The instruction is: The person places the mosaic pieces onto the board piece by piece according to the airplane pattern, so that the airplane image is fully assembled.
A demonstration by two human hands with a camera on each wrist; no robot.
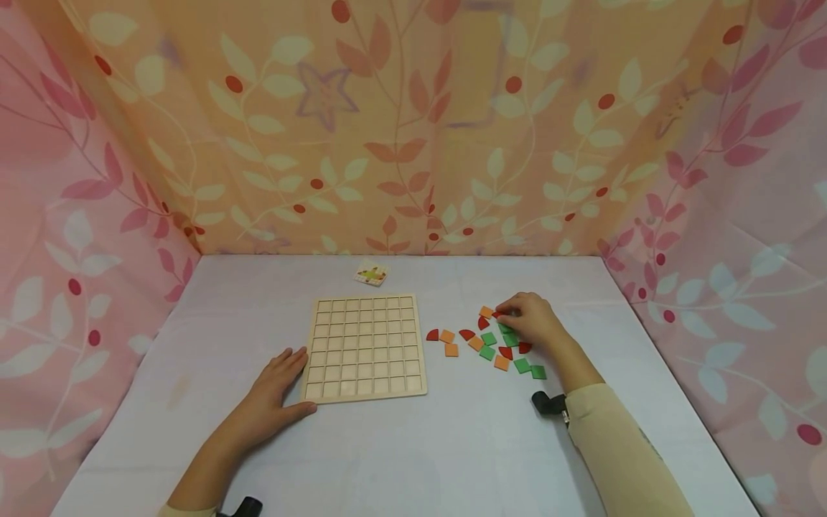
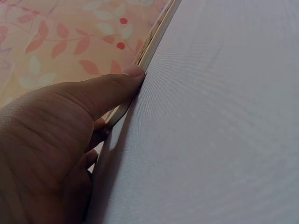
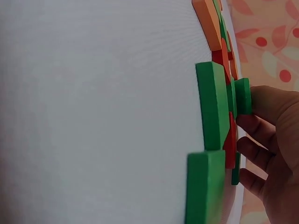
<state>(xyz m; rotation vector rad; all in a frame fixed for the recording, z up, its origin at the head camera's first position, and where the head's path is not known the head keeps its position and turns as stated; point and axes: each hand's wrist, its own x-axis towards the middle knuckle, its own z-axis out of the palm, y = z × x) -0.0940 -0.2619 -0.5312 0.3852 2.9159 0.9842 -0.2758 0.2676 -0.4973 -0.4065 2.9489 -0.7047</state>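
A square wooden grid board (image 1: 365,347) lies on the white table. My left hand (image 1: 274,391) rests at its near-left corner, fingers fairly straight along the left side. In the left wrist view the thumb (image 2: 117,88) touches the board's edge (image 2: 152,49). Right of the board, my right hand (image 1: 533,319) reaches into loose orange squares (image 1: 451,350), green squares (image 1: 521,366) and red quarter-circles (image 1: 433,335). Its fingers are bent. In the right wrist view, a green square (image 3: 243,96) is right at the thumb; I cannot tell whether it is pinched.
A small patterned card (image 1: 371,273) lies behind the board. Patterned cloth (image 1: 388,143) hangs at the back and both sides of the table (image 1: 388,459). A black wrist device (image 1: 549,403) sits by the right sleeve, another (image 1: 248,507) by the left wrist.
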